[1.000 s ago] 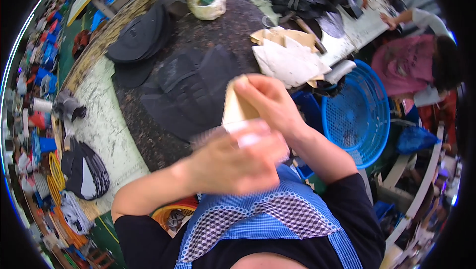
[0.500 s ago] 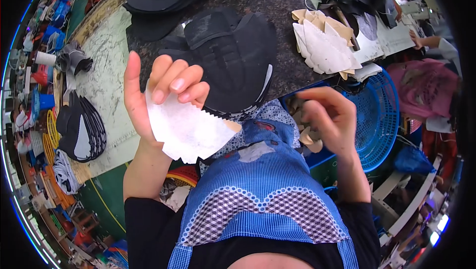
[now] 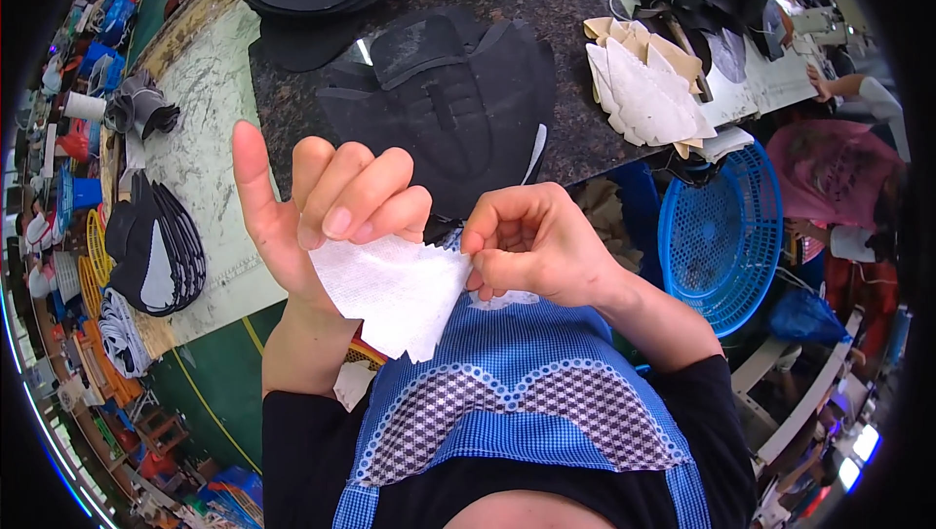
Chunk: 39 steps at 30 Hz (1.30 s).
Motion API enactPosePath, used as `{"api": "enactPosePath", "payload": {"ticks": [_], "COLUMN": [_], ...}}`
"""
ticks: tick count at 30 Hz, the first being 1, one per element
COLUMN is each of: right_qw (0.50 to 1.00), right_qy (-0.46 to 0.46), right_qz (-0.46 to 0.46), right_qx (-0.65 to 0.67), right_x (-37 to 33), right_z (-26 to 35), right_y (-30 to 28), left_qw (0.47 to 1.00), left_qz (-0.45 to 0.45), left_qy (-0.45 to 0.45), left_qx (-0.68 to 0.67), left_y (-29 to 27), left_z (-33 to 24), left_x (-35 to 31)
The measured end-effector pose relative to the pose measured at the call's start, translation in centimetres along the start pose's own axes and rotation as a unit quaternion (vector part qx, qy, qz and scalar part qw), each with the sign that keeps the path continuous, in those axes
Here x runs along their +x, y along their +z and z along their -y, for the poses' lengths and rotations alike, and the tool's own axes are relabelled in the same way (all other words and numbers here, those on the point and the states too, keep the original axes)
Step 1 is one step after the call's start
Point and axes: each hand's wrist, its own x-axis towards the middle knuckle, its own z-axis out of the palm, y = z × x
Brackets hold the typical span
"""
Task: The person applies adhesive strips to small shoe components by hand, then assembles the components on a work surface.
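Dark tabletop [image 3: 561, 90]: is spreading beyond the hands, serving as landmark.
Blue basket [image 3: 719, 246]: is standing just off the dark tabletop's right edge.
Black shaped piece [image 3: 448, 139]: is lying across the tabletop's near middle.
Pale stack [image 3: 643, 90]: is lying in overlapping pieces at the tabletop's right side.
Left hand [image 3: 327, 202]: is curling its fingers over the white toothed piece [image 3: 395, 300], thumb standing free.
Right hand [image 3: 541, 248]: is narrowing to a pinch, thumb and fingertips holding that piece's right corner.
White toothed piece: is slanting between both hands, on the person's side of the tabletop.
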Motion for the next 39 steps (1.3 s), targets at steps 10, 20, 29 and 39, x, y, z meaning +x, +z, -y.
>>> {"api": "enactPosePath", "payload": {"ticks": [10,20,29,39], "right_qw": [0.966,0.983,0.93,0.811], "right_qy": [0.096,0.023,-0.05,-0.113], "right_qz": [-0.237,-0.028,-0.146,-0.156], "right_qx": [-0.03,-0.18,-0.334,-0.553], "right_x": [-10.0,-4.0,1.7,4.2], "right_z": [-8.1,-1.6,3.5,2.6], "right_y": [-14.5,-2.1,-5.0,-6.3], "left_qw": [0.98,0.511,0.683,0.454], "left_qz": [0.019,0.095,-0.212,-0.149], "left_qy": [0.026,-0.021,-0.001,-0.089], "left_qx": [0.195,0.854,0.699,0.874], "left_y": [1.2,-0.7,-2.4,-4.0], "left_z": [-4.1,2.0,-2.5,-3.8], "left_x": [-1.6,-2.3,-2.4,-0.9]}}
